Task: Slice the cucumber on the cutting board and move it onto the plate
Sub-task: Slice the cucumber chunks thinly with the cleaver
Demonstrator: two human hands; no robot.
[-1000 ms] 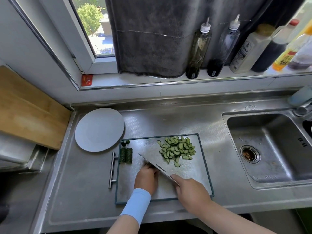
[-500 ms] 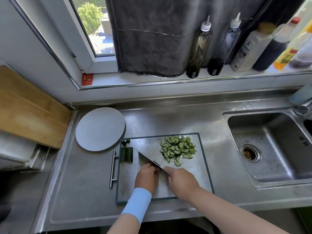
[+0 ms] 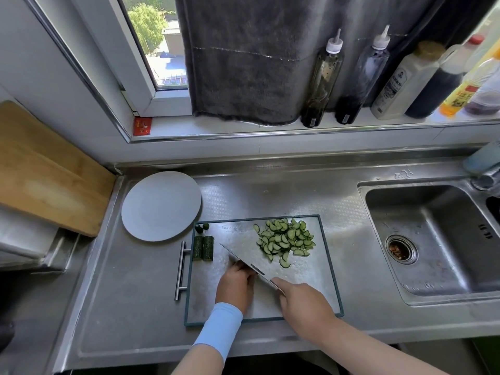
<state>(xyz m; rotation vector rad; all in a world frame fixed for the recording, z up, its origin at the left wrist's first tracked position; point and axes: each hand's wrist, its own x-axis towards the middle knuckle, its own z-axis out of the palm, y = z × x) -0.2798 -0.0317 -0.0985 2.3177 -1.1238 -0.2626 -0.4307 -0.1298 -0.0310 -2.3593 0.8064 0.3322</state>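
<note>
A person's two hands work over a steel cutting board (image 3: 311, 290) lying on a steel table (image 3: 135, 307), seen from above; the right hand (image 3: 303, 301) is curled tight around the handle of a knife (image 3: 243, 259), whose broad blade slants up and to the left across the board; the left hand (image 3: 236, 282), with a pale blue sleeve (image 3: 219, 328) at the wrist, rests on the board with fingers bent under and knuckles against the left side of the blade; whether it pins anything beneath them cannot be told, as hand and blade hide that spot.

A heap of half-moon cucumber slices (image 3: 285, 240) lies in the far right part of the board, just right of the blade; two uncut cucumber chunks (image 3: 203, 247) sit side by side at the board's left edge, with two small cucumber ends (image 3: 202, 226) in the far left corner.

The round grey plate (image 3: 161, 205) sits on the table, touching the board's far left corner, with no food on it; a bar handle (image 3: 181, 269) juts from the board's left side; bare table stretches left of it and along the near edge; the sink (image 3: 433, 239) drops away just right of the board.
</note>
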